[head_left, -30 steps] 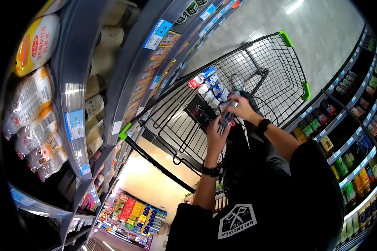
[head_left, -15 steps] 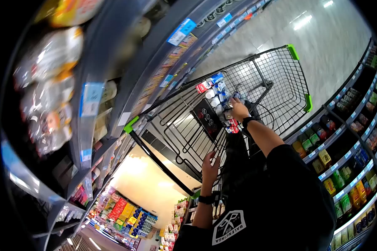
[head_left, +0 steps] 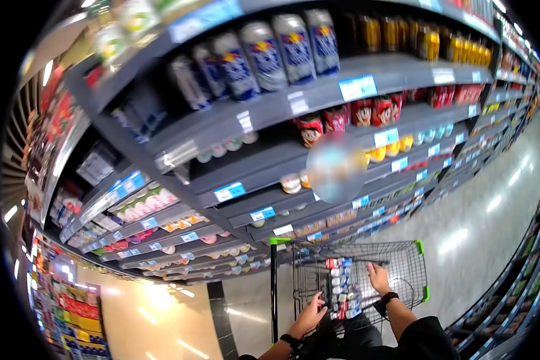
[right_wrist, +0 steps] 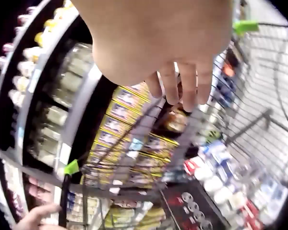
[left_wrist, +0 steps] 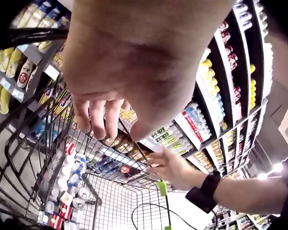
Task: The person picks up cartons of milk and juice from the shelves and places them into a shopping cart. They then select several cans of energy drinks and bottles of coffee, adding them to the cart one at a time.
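My left hand (head_left: 311,316) is held over the near side of the shopping cart (head_left: 426,270), fingers loosely bent and holding nothing. Farther right, over the basket, hovers my right hand (head_left: 378,279), empty too, its fingers hanging relaxed in the right wrist view. Between the hands, a row of white-capped bottles (left_wrist: 63,172) lies in the cart with silver-topped cans (left_wrist: 84,193) and red-and-white packages (left_wrist: 65,211). A black panel with round symbols (right_wrist: 182,203) stands beside these goods.
Tall shelves rise close beyond the cart, with blue-and-silver cans (head_left: 264,57), red packages (head_left: 384,111) and price tags (head_left: 358,88). The cart's black handle (head_left: 274,294) has green end caps. Another shelf row (head_left: 510,288) lines the right side of the tiled aisle (head_left: 462,234).
Both hands were together on a small greyish item; then the right hand reached among the goods while the left drew back. Now both are empty, and the head view has swung up towards the shelves.
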Motion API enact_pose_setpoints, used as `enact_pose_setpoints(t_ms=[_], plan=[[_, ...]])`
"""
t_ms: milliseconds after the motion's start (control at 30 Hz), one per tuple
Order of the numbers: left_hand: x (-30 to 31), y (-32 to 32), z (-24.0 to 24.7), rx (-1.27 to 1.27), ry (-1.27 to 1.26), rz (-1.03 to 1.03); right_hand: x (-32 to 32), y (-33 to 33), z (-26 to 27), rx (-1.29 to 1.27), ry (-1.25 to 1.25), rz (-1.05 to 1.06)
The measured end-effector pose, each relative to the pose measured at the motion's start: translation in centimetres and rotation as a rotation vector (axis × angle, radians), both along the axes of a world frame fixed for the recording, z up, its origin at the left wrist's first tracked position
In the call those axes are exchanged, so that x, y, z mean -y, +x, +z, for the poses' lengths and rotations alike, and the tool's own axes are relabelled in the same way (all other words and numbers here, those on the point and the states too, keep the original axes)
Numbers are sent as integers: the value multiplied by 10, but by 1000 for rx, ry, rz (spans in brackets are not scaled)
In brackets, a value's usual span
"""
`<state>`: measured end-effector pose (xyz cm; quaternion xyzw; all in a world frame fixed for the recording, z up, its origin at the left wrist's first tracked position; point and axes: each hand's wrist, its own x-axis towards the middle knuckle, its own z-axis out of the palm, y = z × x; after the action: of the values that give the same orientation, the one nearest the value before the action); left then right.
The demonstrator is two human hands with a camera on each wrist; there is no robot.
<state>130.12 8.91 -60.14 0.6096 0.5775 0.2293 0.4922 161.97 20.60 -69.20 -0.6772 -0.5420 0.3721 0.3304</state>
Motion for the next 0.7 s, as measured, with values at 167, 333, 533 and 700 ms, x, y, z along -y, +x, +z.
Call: enact_pose_setpoints(t_ms=[167,333,533,700], plan=[[-15,-26,41,-28,95,-44,-88,-39,262,-91,474,155],[-37,-48,79,54,262,67,-128,-98,491,25,1071,268],[-70,-67,199,45,527,121,-193,-178,637,620,1634,159],[-117,-83,321,59,920,174,-225,-214,660,835,1529,-4]])
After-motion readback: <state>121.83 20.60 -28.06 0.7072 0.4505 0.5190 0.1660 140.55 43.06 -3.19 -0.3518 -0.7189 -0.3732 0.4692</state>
